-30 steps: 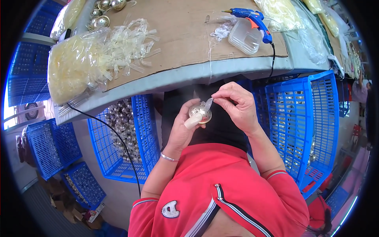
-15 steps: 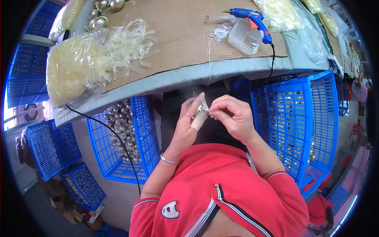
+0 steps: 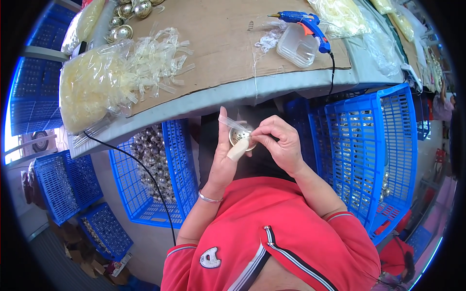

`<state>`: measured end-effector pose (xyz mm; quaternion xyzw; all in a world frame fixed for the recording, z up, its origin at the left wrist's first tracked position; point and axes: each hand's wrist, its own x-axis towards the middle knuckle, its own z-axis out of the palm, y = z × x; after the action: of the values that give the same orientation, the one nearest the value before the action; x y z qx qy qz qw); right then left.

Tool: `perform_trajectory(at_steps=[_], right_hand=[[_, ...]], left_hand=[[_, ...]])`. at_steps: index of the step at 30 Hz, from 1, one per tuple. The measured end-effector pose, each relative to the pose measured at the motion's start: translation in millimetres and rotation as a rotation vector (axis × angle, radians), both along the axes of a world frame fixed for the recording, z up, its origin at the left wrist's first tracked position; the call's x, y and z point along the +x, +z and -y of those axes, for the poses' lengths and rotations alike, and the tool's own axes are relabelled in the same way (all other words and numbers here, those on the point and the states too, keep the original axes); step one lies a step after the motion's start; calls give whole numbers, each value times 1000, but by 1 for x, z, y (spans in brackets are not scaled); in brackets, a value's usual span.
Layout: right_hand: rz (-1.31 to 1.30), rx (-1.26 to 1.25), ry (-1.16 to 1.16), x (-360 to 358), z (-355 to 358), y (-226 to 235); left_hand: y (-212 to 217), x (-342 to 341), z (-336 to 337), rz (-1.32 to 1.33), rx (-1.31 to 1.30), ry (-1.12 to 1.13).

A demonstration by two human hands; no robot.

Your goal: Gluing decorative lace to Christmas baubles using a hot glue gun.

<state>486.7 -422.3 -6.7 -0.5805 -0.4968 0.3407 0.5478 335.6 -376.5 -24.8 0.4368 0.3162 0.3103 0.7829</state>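
Observation:
Above my lap, my left hand [image 3: 222,162] holds a shiny gold ball ornament [image 3: 237,133], its thumb wrapped in pale tape and its forefinger stretched up. A sheer whitish ribbon [image 3: 232,124] runs from the top of the ball toward that forefinger. From the other side my right hand [image 3: 282,145] pinches with thumb and forefinger at the ball's top, where the ribbon meets it. The fingertips partly hide that spot. On the table ahead lies a pile of sheer ribbon bows [image 3: 158,60] beside a bulging clear bag [image 3: 92,89].
A blue glue gun [image 3: 310,28] rests on a clear plastic box [image 3: 297,47] at the table's right, its cord hanging over the edge. Several gold balls [image 3: 127,17] sit at the far left. Blue crates [image 3: 179,167] flank my legs; the left crate is full of balls.
My left hand has turned so the gold ball shows more fully, and the ribbon now slants toward the forefinger. My right hand has shifted slightly left and still pinches there.

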Motion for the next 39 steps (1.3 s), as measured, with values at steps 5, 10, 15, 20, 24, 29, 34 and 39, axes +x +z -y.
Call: perform_trajectory(at_steps=[5, 10, 15, 20, 24, 29, 34, 39], right_hand=[[-100, -18, -22, -2, 1, 0], [180, 158, -51, 0, 2, -1], [-20, 122, 17, -3, 4, 10], [-5, 187, -38, -5, 5, 12], [-230, 89, 23, -5, -2, 16], [127, 99, -231, 58, -5, 49], [269, -8, -652, 151, -32, 48], [432, -386, -521, 189, -88, 49]], left_hand=[[13, 12, -5, 186, -249, 91], [8, 29, -4, 60, -207, 164], [15, 18, 3, 69, -196, 218], [35, 30, 1, 143, -203, 224], [30, 34, -5, 105, -100, 285], [40, 35, -23, 129, 148, 365], [39, 22, -32, 142, 224, 367], [41, 15, -22, 14, 215, 360]])
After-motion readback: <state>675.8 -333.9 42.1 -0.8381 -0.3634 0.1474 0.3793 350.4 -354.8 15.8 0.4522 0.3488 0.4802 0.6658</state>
